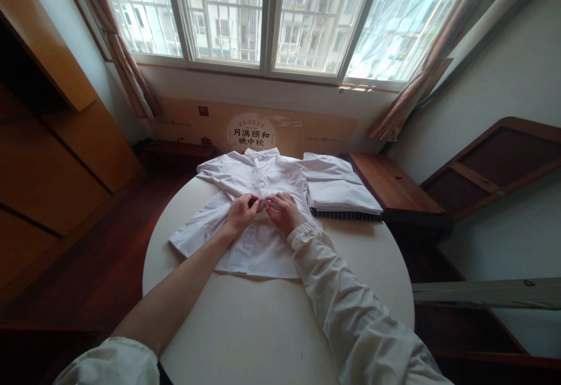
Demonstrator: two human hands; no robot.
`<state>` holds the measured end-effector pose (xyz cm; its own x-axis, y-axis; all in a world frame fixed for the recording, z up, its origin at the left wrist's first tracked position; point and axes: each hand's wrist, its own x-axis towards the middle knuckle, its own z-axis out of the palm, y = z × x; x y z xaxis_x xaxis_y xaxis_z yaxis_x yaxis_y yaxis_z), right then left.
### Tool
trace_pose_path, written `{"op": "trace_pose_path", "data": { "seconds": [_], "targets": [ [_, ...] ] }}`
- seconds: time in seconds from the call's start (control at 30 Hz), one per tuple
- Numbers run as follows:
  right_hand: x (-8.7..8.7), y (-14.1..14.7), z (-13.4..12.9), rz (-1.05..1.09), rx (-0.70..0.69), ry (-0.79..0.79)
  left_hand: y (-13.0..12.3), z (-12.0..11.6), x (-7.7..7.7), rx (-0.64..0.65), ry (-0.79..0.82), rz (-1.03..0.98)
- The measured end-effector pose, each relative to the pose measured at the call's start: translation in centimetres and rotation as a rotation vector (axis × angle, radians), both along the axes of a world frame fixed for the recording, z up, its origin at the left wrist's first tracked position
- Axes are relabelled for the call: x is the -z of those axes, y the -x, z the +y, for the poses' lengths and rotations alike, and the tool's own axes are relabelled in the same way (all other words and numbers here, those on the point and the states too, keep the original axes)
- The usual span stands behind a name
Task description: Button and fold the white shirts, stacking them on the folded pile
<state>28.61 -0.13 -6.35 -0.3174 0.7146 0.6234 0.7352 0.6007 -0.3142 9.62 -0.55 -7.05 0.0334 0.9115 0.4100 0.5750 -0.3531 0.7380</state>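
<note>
Lying flat on the round white table, front up and collar toward the window, the white short-sleeved shirt had both hands meeting at the middle of its button placket. The left hand was curled, fingertips pinched together on the fabric edge at the placket, and the right hand mirrored it, fingers bent and closed on the opposite edge, the two sets of fingertips almost touching; whether a button sat between them was too small to tell. Doing this step well, by my judgement, called for keeping the cloth flat against the tabletop, holding one edge steady while the other was worked over it, and keeping the two front panels aligned so the hem stayed even. The shirt's hem lay well inside the near table edge, with a broad bare stretch of tabletop between it and the person, so the forearms had room to rest and slide. The left sleeve of the shirt reached close to the table's left rim. To the right, a stack of folded white garments sat just beside the shirt, its corner touching or overlapping the shirt's right sleeve, which limited room on that side. A wooden bench stood beyond the stack, and a printed cardboard panel leaned under the window.
</note>
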Motion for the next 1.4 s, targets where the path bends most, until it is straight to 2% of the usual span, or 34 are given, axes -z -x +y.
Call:
{"op": "trace_pose_path", "data": {
  "seconds": [0.6, 0.87, 1.0, 1.1, 1.17, 1.27, 1.4],
  "targets": [
    [-1.0, 0.5, -0.9, -0.123, 0.093, -0.05, -0.2, 0.4, 0.4, 0.07, 0.068, -0.106],
    [-1.0, 0.4, -1.1, -0.081, 0.057, -0.031, -0.3, 0.5, 0.6, 0.068, 0.056, -0.125],
    [-0.4, 0.1, -0.4, 0.039, 0.035, 0.027, -0.5, -0.2, -0.3, 0.006, 0.002, -0.035],
    [0.0, -0.1, 0.0, 0.115, 0.016, 0.061, -0.8, -1.4, -1.4, -0.095, -0.133, 0.135],
    [0.2, -0.1, 0.2, 0.167, 0.002, 0.084, -1.1, -2.1, -2.0, -0.104, -0.183, 0.256],
    [0.5, -0.1, 0.6, 0.264, -0.026, 0.118, -1.4, -2.8, -2.2, -0.079, -0.125, 0.357],
    [1.1, 0.0, 1.1, 0.407, -0.105, 0.185, -1.6, -3.0, -2.0, -0.122, -0.087, 0.378]
  ]
}}
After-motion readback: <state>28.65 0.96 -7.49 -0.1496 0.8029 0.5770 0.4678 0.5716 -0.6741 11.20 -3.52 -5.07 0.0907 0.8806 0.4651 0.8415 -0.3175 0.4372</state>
